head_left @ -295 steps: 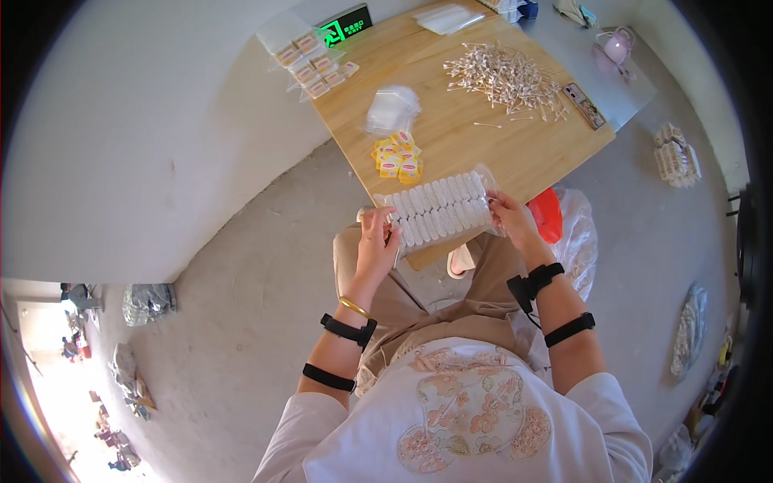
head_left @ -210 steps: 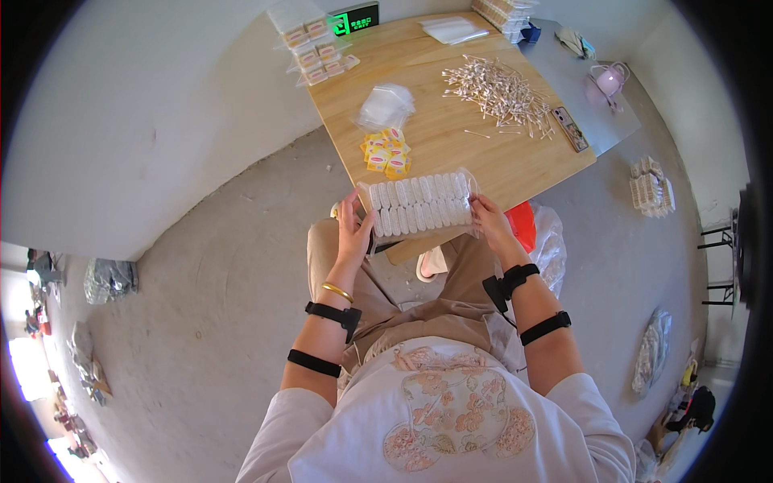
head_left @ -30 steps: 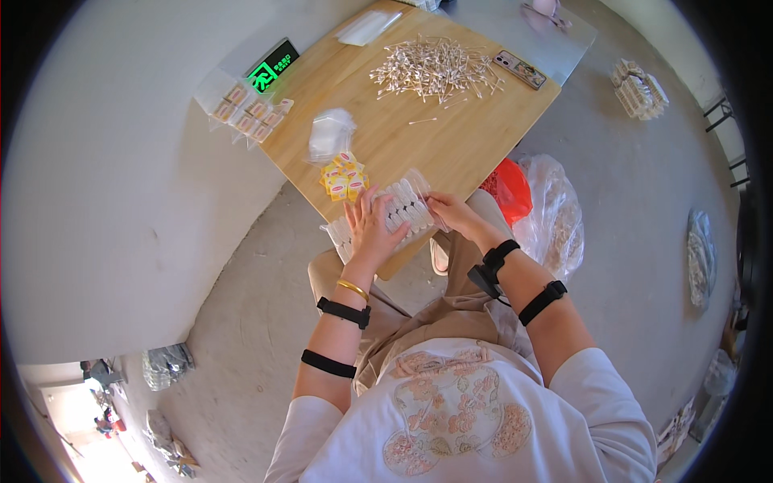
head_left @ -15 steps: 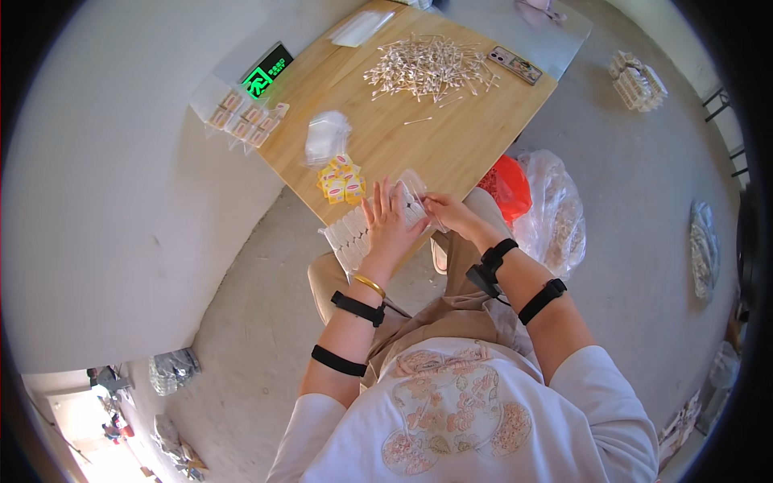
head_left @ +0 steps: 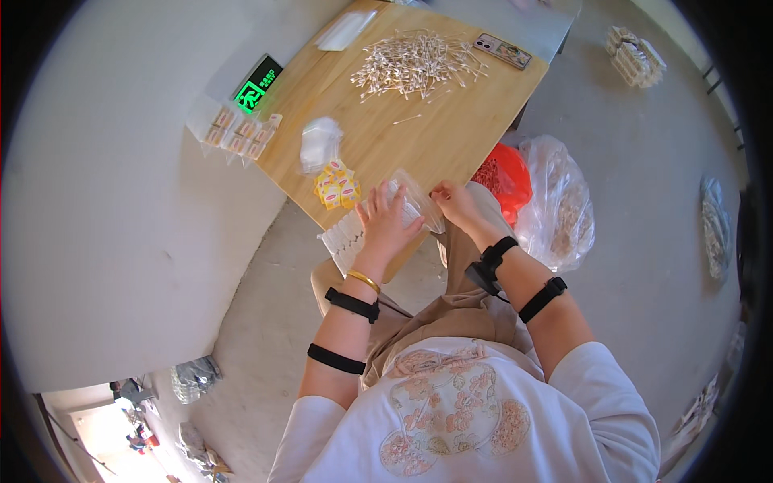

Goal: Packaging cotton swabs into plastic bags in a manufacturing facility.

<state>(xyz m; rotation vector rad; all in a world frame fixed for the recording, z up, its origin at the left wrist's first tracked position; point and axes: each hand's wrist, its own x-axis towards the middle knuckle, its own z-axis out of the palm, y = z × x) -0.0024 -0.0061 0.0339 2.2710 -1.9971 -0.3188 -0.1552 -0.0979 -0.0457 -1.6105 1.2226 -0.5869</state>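
- The clear plastic bag of white rolls [head_left: 345, 237] lay at the near corner of the tabletop [head_left: 374, 149], its lower part reaching over the edge toward the knees; how much of its weight the wood bore could not be told.
- The left hand [head_left: 388, 221] was laid across the bag with its fingers spread and no clench in them. Such a broad, light press seemed the right way to steady the rows without squashing or skewing them.
- The right hand [head_left: 455, 203] had its fingers bent close beside the bag's loose clear end [head_left: 416, 191]; whether they pinched the film or had released it could not be told. Film this thin probably handled best between thumb and forefinger, drawn flat, with the rolls kept back from it.
- The yellow-and-white packets [head_left: 336, 185] sat loosely heaped just beyond the left fingers, so a low, short stroke of that hand would have spared them a knock.
- Farther back, the flat clear bags [head_left: 320, 145], the cotton swab pile [head_left: 415, 64] and one stray swab [head_left: 407, 119] were apart from both hands, leaving the wrists room to turn.
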